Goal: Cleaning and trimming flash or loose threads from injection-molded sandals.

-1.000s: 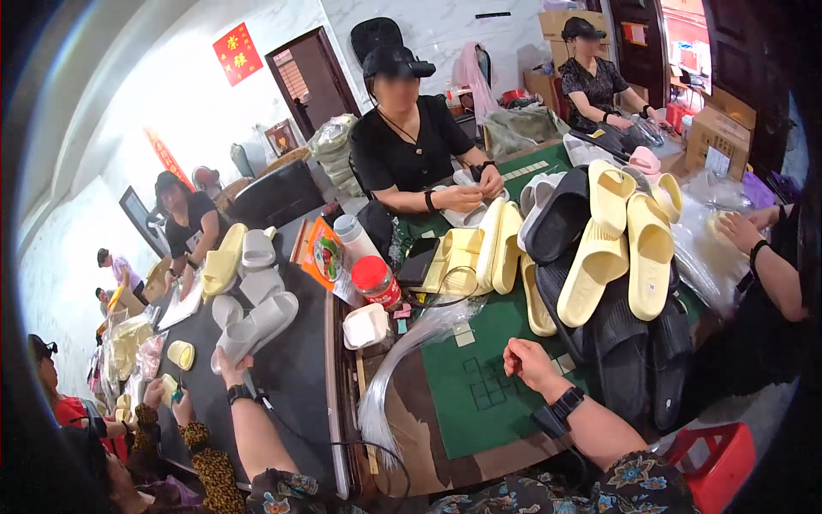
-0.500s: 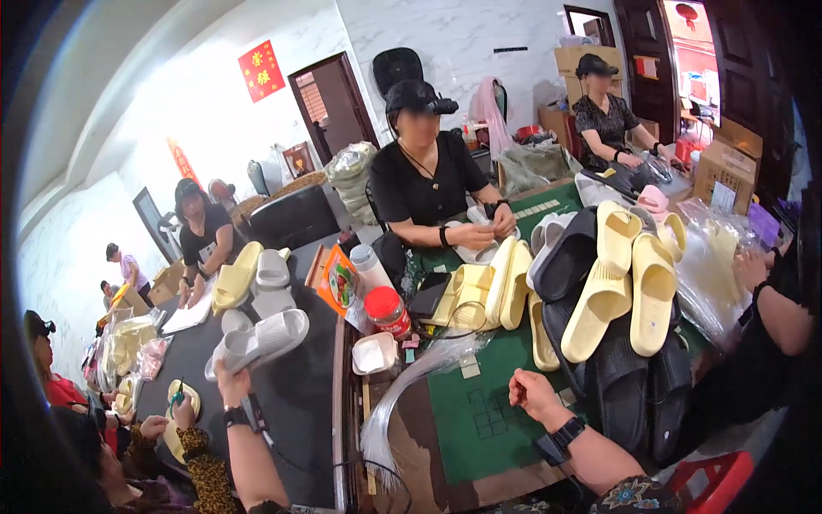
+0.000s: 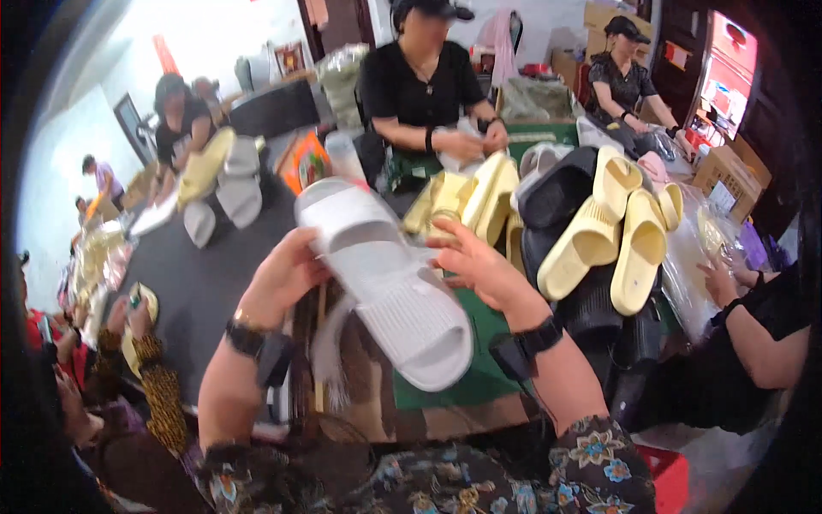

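A light grey slide slipper (image 3: 411,330), its sole ribbed, hangs tilted in front of me over the table. My left hand (image 3: 295,270) is closed on its left edge beside the strap. On the other side, my right hand (image 3: 484,270) has its fingers spread by the slipper's right edge; any contact there is unclear. A pale part behind that edge is blurred, so I cannot tell whether a second slipper is there. Yellow slippers (image 3: 488,197) stand just beyond my right hand.
A pile of yellow and black slippers (image 3: 574,248) rises at right. Grey slippers (image 3: 240,193) lie on the dark table (image 3: 201,278) at left. An orange packet (image 3: 301,163) stands ahead. Co-workers sit around the tables, one person (image 3: 425,90) opposite me, another close at right (image 3: 753,334).
The grey slipper in my left hand has come from the left to the middle, nearer me. My right hand has risen from the green mat to beside it, and its fingers have spread. The view has tilted down.
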`<action>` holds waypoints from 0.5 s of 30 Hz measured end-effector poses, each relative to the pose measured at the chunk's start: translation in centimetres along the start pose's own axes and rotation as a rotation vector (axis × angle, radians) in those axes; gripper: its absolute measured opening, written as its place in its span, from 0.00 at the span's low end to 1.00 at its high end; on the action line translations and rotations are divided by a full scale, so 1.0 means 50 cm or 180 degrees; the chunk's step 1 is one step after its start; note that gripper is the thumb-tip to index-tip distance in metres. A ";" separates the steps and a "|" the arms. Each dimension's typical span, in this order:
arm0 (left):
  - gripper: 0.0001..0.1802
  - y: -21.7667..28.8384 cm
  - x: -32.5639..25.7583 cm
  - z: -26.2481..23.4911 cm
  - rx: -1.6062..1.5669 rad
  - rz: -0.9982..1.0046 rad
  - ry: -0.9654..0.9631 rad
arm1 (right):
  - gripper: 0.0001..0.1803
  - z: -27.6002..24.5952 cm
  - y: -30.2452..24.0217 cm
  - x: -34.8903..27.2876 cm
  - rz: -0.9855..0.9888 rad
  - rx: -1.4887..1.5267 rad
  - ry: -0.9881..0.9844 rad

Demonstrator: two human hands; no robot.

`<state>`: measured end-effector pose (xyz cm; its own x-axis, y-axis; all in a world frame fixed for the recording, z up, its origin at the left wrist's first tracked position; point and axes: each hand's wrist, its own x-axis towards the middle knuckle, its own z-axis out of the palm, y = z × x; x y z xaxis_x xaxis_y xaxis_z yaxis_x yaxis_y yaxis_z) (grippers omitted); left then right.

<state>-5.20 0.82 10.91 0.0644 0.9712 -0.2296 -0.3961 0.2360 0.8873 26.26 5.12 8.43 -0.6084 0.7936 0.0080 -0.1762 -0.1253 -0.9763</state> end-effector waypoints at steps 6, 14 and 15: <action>0.28 -0.134 0.025 0.180 0.1048 0.0284 -0.0386 | 0.32 -0.020 0.165 -0.022 -0.0015 0.0270 0.0768; 0.35 -0.316 -0.111 0.157 0.1660 -0.0536 -0.0878 | 0.25 -0.065 0.152 -0.023 -0.0889 0.1413 0.2400; 0.31 -0.316 -0.118 0.155 0.1514 -0.0573 -0.0731 | 0.25 -0.057 0.139 -0.027 -0.0854 0.1565 0.2464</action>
<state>7.77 -8.35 1.35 0.3119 0.8840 -0.3482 0.0932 0.3363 0.9371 28.08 4.87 1.04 0.1492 0.9839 -0.0988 -0.6481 0.0219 -0.7612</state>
